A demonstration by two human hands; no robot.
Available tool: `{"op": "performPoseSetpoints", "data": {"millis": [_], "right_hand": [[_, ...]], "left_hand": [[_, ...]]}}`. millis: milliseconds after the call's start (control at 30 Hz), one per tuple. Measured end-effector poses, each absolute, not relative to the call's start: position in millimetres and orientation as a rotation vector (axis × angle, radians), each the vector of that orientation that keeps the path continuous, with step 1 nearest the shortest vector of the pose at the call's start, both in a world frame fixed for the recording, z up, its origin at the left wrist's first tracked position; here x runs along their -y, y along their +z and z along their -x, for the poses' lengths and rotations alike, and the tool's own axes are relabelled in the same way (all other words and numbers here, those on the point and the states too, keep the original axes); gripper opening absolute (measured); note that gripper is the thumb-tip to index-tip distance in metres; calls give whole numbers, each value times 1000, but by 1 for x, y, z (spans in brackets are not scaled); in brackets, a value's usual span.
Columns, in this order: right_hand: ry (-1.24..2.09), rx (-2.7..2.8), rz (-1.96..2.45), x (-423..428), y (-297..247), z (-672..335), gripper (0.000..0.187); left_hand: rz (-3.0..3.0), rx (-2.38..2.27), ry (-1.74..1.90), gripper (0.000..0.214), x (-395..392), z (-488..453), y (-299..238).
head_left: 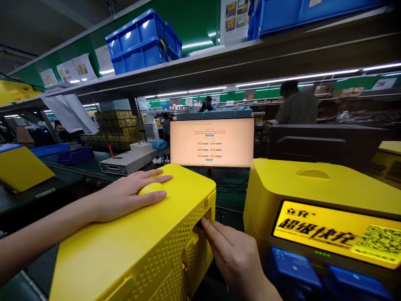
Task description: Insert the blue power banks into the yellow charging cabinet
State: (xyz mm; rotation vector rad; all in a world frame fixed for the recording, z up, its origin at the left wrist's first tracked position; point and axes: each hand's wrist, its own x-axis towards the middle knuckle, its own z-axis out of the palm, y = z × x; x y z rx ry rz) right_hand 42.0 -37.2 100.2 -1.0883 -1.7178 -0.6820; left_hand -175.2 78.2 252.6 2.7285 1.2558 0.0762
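Flat-palmed, left hand (pixel 131 196) presses the domed bump atop the yellow perforated plastic housing (pixel 138 246), not clenched; right hand (pixel 233 255) fingertips poke its side slot, grasping nothing; housing sits at the workbench's near edge, beside a second yellow unit with blue slots (pixel 319 217); monitor (pixel 212 142) behind; looks rigid, smooth, bulky; hold by edges.

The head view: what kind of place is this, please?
Probably a factory assembly or test line. Identical yellow units sit at a bench with a monitor, blue bins are stacked on the shelf above, and other workers stand at further rows.
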Motion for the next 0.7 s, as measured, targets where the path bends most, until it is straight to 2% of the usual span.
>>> {"op": "performPoseSetpoints", "data": {"millis": [367,467,600,700], "right_hand": [[-727,1698,1268,22,106,-25,26],[-570,1779,1374,6,111,-23,28],[-185,1875,1554,-16,124,-41,20],[-174,1822,1629,-13,139,-70,27]], "left_hand": [[-2738,-1236,267,64,-84,179,242],[-2730,-1272,311,70,-88,183,240],[-2650,-1550,174,68,-98,187,245],[-2560,-1817,130,71,-109,187,253]]}}
